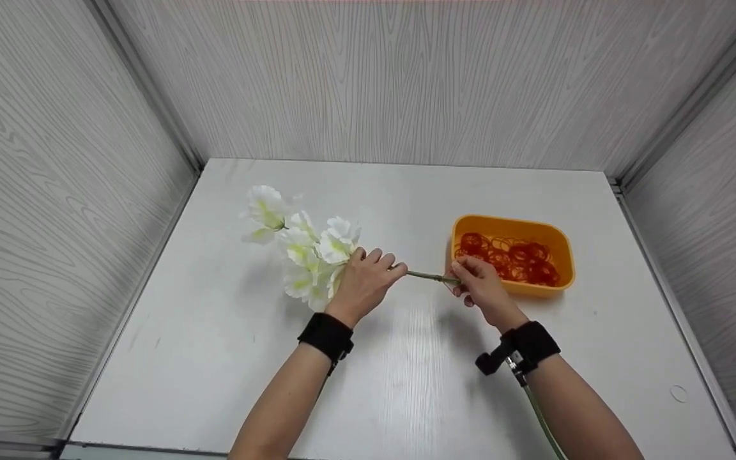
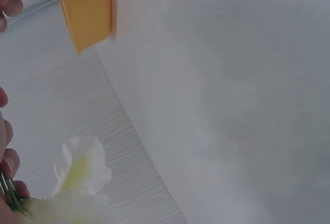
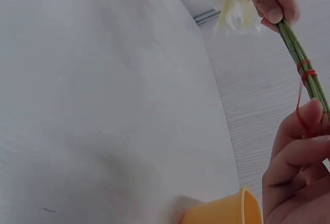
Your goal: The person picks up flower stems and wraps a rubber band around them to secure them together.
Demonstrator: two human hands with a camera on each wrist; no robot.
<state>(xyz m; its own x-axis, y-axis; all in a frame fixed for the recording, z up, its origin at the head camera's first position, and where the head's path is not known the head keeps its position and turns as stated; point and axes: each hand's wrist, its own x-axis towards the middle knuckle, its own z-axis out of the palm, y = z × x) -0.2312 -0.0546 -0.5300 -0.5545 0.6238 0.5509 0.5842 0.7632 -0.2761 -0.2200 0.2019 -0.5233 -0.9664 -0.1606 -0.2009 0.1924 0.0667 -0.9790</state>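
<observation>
A bunch of white artificial flowers [image 1: 301, 246] with yellow-green centres is held above the table, blossoms to the left. My left hand [image 1: 368, 281] grips its green stems [image 1: 424, 275] just below the blossoms. A red rubber band [image 3: 308, 73] is wound round the stems between my hands in the right wrist view. One strand of it runs down to my right hand [image 1: 486, 291], whose thumb and fingers pinch it beside the lower stems. The stem ends are hidden by that hand. In the left wrist view, only fingertips [image 2: 10, 162] of my left hand show round the stems.
A yellow-orange plastic box [image 1: 537, 291] holding many red rubber bands [image 1: 515, 259] stands just behind my right hand. A thin pale ring [image 1: 678, 393] lies on the white table [image 1: 183, 370] at the right. Grey wood-grain panels [image 1: 393, 83] enclose the back and sides.
</observation>
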